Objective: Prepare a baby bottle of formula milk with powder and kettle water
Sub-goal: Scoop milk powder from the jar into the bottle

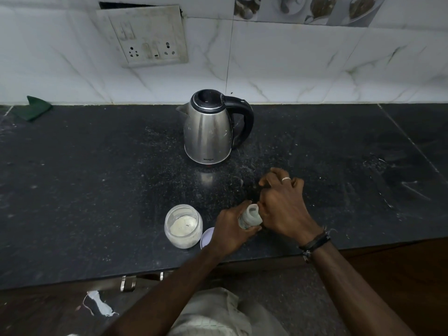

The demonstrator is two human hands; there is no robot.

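Observation:
My left hand [230, 229] grips a small clear baby bottle [251, 215] near the counter's front edge, tilted with its open mouth facing up and away from me. My right hand [281, 202] hovers right beside the bottle's mouth, fingers curled. Something dark shows under its fingertips, but I cannot tell what it is or whether the hand holds it. To the left stands an open clear jar [183, 225] with white powder at its bottom. Its pale lid [207, 237] lies flat beside it. A steel kettle [209, 129] with a black handle stands further back, lid closed.
The black stone counter [97, 190] is dusted with white specks. A green cloth [32, 107] lies at the far left against the tiled wall. A socket panel [145, 37] hangs on the wall above. Drawer handles [128, 283] sit below the counter's front edge.

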